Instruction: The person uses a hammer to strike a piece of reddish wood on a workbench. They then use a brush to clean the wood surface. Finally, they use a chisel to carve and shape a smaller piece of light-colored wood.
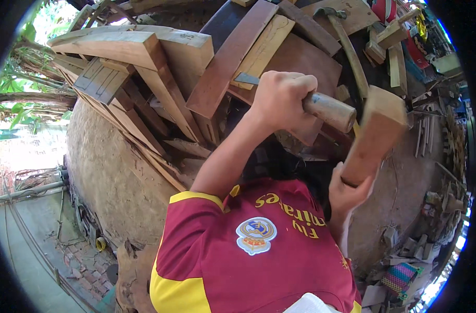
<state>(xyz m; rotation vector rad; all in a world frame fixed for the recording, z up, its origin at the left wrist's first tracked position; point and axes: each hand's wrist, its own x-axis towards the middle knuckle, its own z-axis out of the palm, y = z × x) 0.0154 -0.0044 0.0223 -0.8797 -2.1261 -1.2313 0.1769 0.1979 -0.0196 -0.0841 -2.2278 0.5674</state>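
Observation:
My left hand [282, 99] is closed around a chisel, with its thick, worn handle [330, 111] sticking out to the right. On the other side of the fist the metal blade [246, 78] points left, over a pale board [265, 51] with pencilled curves. I cannot tell whether the blade touches the wood. In my right hand [349, 191], lower right, is a blocky wooden mallet [374, 136], slightly blurred. Its broad end is raised near the butt of the chisel handle, apart from it. A reddish-brown board [231, 57] lies along the pale one.
A claw hammer [347, 44] lies beyond my hands. Long curved timbers [128, 44] and stacked beams fill the left. Wood offcuts [399, 68] lie at the upper right, and a woven colourful bag [400, 279] sits at lower right. Packed earth floor [102, 161] surrounds the work.

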